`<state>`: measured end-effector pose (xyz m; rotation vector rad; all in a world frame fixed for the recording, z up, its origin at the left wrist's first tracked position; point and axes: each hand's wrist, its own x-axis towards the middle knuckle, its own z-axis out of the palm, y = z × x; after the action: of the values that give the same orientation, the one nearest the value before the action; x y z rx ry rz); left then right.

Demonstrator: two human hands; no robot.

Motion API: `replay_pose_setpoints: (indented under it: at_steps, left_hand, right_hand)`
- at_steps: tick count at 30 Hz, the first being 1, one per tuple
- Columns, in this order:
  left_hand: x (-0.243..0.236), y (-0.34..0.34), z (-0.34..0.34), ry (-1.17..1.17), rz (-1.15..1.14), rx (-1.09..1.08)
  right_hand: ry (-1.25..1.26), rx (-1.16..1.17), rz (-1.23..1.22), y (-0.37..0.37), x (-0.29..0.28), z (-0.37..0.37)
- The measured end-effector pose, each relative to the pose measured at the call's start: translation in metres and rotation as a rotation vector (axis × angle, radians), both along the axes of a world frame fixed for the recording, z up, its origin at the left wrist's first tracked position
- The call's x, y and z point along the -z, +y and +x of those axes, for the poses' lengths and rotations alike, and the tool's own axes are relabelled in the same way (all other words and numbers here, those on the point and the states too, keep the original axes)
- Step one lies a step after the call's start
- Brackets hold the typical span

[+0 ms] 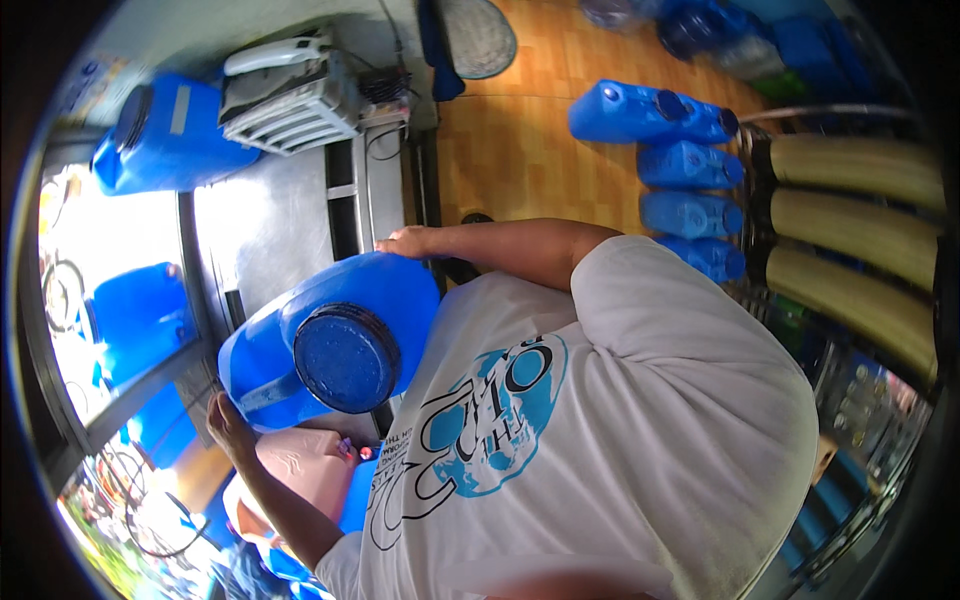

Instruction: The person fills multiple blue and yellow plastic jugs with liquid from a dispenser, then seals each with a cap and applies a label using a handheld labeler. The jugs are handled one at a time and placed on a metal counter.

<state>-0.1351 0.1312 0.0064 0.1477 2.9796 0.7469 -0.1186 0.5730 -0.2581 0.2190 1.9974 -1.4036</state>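
I hold a large blue container with a round, dark screw lid tilted across my front, beside a steel counter. My left hand grips its lower left end, near the handle. My right hand has its fingers curled at the container's far upper edge, by the counter. A pink container sits below the container, near my left forearm. Another blue container stands at the back left of the counter.
A louvred grey appliance is at the counter's back. Several blue jugs line the wooden floor to my right, beside tan cylinders on a metal frame. A round grey mat lies farther off. More blue containers show at the left opening.
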Motion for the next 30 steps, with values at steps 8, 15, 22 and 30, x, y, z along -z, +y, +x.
replay_pose_setpoints:
  at_steps: [8, 15, 22, 30]
  left_hand:
    - [-0.091, 0.143, -0.006, -0.101, -0.193, 0.568]
    - [-0.079, 0.179, -0.032, -0.825, -0.534, 0.747]
    - [-0.030, 0.159, -0.031, -1.215, -0.419, 0.518]
    - [0.070, 0.293, 0.026, -1.202, -0.300, 0.454]
  right_hand:
    - [0.142, 0.068, 0.407, 0.112, -0.028, 0.080]
    - [-0.116, 0.319, 0.544, 0.208, -0.016, 0.215]
    - [-0.307, 0.621, 0.503, 0.223, 0.027, 0.379]
    - [-0.459, 0.733, 0.428, 0.223, 0.078, 0.486]
